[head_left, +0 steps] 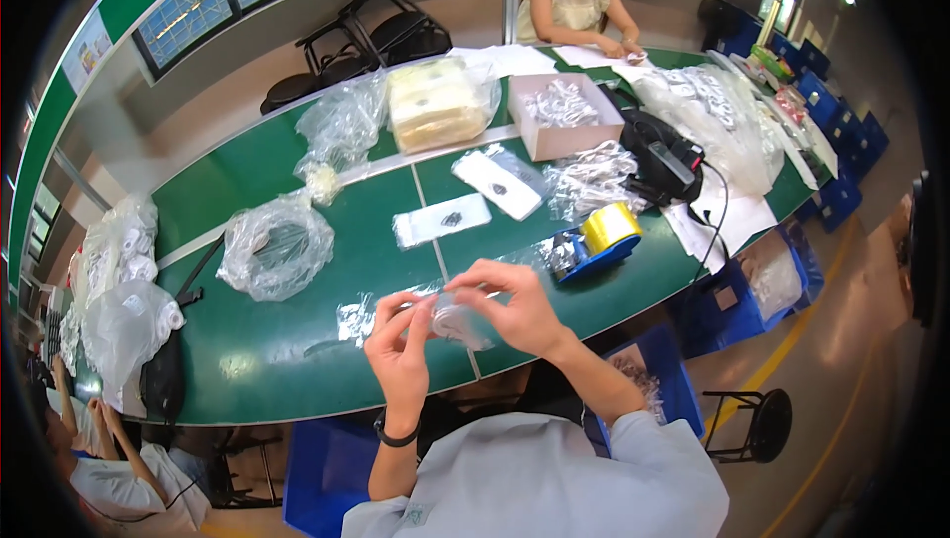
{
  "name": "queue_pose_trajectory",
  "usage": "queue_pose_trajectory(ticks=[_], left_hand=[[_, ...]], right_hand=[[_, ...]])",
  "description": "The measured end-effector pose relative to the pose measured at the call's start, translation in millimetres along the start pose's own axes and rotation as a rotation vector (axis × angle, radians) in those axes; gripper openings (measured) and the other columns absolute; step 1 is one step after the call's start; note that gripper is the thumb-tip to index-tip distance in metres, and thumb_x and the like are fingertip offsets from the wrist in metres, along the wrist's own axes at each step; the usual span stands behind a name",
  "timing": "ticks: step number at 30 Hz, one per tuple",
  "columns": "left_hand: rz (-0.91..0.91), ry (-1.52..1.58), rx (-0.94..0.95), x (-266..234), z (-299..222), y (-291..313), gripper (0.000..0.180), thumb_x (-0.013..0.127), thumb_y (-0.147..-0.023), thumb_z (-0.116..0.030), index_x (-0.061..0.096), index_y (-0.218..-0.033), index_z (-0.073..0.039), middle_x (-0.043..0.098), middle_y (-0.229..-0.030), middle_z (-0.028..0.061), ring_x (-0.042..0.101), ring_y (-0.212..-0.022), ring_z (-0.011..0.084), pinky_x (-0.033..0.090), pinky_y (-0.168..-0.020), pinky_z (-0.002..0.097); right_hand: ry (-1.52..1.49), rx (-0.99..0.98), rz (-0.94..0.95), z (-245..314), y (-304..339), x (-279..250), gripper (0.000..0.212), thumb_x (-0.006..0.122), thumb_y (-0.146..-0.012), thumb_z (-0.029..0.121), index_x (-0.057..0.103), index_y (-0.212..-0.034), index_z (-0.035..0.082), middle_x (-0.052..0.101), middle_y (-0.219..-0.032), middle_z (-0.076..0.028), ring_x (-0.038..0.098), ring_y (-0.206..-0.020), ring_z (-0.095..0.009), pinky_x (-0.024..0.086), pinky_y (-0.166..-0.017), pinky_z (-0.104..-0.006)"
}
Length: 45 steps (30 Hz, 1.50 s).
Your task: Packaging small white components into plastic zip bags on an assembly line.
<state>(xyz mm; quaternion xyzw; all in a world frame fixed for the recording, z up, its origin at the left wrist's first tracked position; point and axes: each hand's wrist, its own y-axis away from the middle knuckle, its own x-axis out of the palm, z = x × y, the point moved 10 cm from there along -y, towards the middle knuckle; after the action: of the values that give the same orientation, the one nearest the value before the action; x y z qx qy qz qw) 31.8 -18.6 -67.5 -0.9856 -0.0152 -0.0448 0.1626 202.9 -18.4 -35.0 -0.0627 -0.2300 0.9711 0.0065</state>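
One clear bag [457,325] is in two hands [401,345] [520,312].

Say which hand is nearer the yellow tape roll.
Right. The right hand is left of and below the yellow tape roll in the head view, not touching it; the left hand is farther off, left of the right hand.

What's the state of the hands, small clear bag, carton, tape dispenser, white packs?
Small clear bag: held up at the fingertips
Left hand: pinching bag
Right hand: pinching bag
Carton: open-topped, holding white bundles
Tape dispenser: upright, yellow roll loaded
White packs: two, lying flat
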Motion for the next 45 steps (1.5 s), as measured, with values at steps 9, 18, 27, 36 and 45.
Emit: queue_pose_trajectory(ticks=[9,18,27,36,45], left_hand=[[-0.063,0.019,-0.025,-21.7,21.3,-4.0,0.019,0.057,-0.098,-0.005,0.070,-0.108,0.003,0.063,-0.110,0.0126,0.067,-0.092,0.0179,0.059,-0.064,0.0267],[0.114,-0.008,-0.144,-13.6,42.8,8.0,0.021,0.056,-0.099,-0.010,0.069,-0.109,0.002,0.067,-0.108,0.0096,0.067,-0.089,0.0159,0.057,-0.065,0.0260],[0.255,-0.012,-0.294,-4.9,60.7,18.0,0.022,0.063,-0.097,-0.010,0.069,-0.114,0.001,0.066,-0.105,0.0080,0.067,-0.090,0.0144,0.055,-0.071,0.0249],[0.287,-0.005,-0.323,-6.9,59.2,19.2,0.023,0.063,-0.096,-0.009,0.069,-0.116,0.001,0.069,-0.105,0.0087,0.068,-0.091,0.0148,0.055,-0.073,0.0260],[0.320,-0.012,-0.261,-7.6,48.7,18.9,0.023,0.063,-0.096,-0.009,0.069,-0.116,0.001,0.069,-0.105,0.0095,0.068,-0.090,0.0146,0.055,-0.074,0.0268]], right_hand=[[0.400,-0.015,0.246,-16.4,-45.8,-35.7,0.016,0.070,-0.087,0.015,0.074,-0.089,0.000,0.071,-0.077,-0.013,0.066,-0.068,-0.020,0.051,-0.066,-0.0311],[1.140,-0.136,-0.465,-18.8,-173.3,-210.0,0.038,0.068,-0.088,0.035,0.074,-0.102,0.000,0.072,-0.086,-0.019,0.070,-0.081,-0.034,0.055,-0.075,-0.0399],[1.456,0.594,0.460,-151.1,-137.7,-175.9,0.050,0.083,-0.070,0.025,0.071,-0.111,-0.001,0.069,-0.113,-0.023,0.067,-0.103,-0.039,0.055,-0.088,-0.0467],[1.517,0.778,0.738,-195.7,-108.9,-199.5,0.055,0.089,-0.063,0.023,0.071,-0.109,-0.001,0.070,-0.116,-0.020,0.068,-0.104,-0.036,0.056,-0.087,-0.0440],[1.437,0.518,0.533,-188.7,-127.8,-223.1,0.037,0.080,-0.068,0.014,0.073,-0.100,0.000,0.071,-0.105,-0.022,0.069,-0.098,-0.038,0.056,-0.085,-0.0436]])
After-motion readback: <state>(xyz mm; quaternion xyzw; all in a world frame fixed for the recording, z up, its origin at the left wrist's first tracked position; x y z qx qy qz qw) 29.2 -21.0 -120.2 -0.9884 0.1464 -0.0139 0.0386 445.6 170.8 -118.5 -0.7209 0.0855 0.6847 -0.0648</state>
